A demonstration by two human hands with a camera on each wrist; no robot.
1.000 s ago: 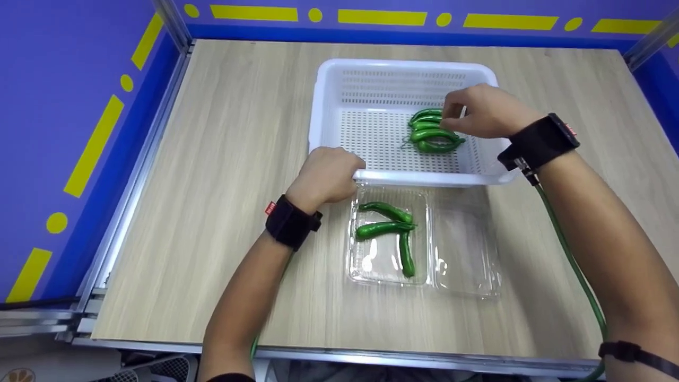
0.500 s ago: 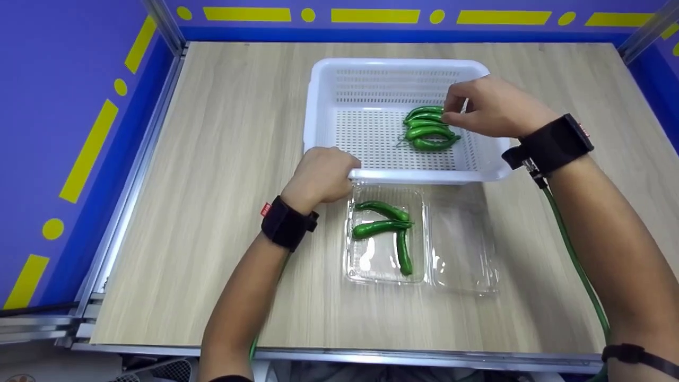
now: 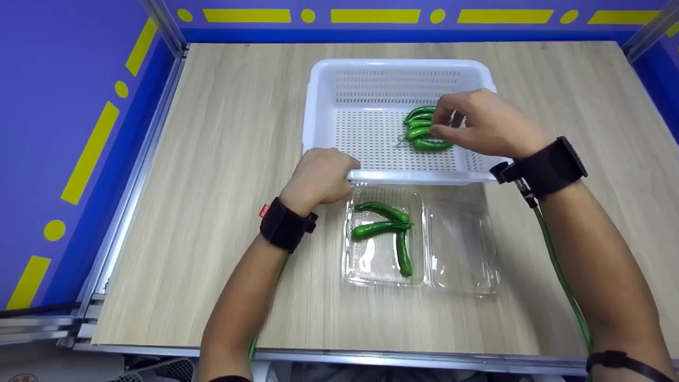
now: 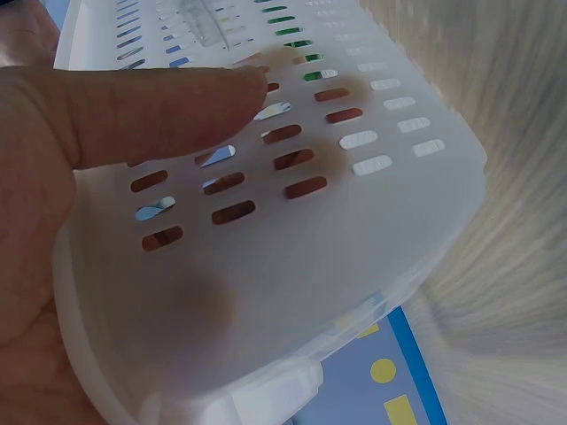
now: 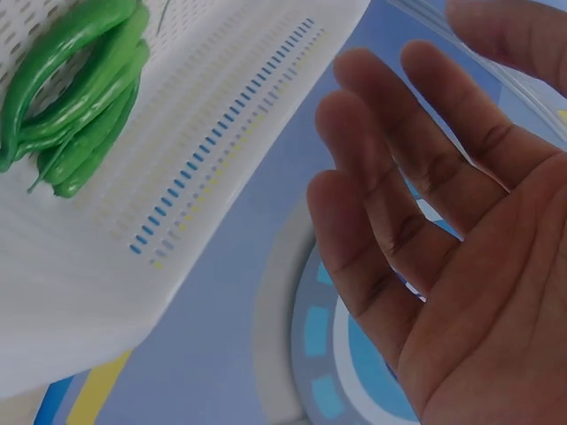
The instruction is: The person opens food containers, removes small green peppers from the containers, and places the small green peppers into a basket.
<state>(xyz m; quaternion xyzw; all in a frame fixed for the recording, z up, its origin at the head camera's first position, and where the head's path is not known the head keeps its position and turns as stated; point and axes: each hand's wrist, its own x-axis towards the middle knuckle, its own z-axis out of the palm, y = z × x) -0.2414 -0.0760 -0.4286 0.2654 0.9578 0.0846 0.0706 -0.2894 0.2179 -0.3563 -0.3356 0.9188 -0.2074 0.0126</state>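
Observation:
My left hand (image 3: 321,175) grips the near left corner of a white perforated plastic basket (image 3: 398,62). The left wrist view has a digit (image 4: 177,111) lying along the basket's outer wall (image 4: 266,274). Inside, toward the right, several green chili peppers (image 3: 432,145) lie side by side on the basket floor. Above them hovers my right hand (image 3: 488,122), partly covering them in the head view. Its fingers (image 5: 354,239) are loosely bent and hold nothing; in the right wrist view they are apart from the peppers (image 5: 84,84).
In front of the basket lies an unfolded clear plastic clamshell box (image 3: 379,276). Three green peppers (image 3: 379,229) rest in its left half; the lid (image 3: 461,249) lies to the right. Blue walls (image 3: 79,106) bound the wooden table (image 3: 228,132) at the back and sides.
My right hand has shifted left and nearer over the basket's peppers, covering more of them. The left hand keeps its grip on the corner; the box and its peppers stay put.

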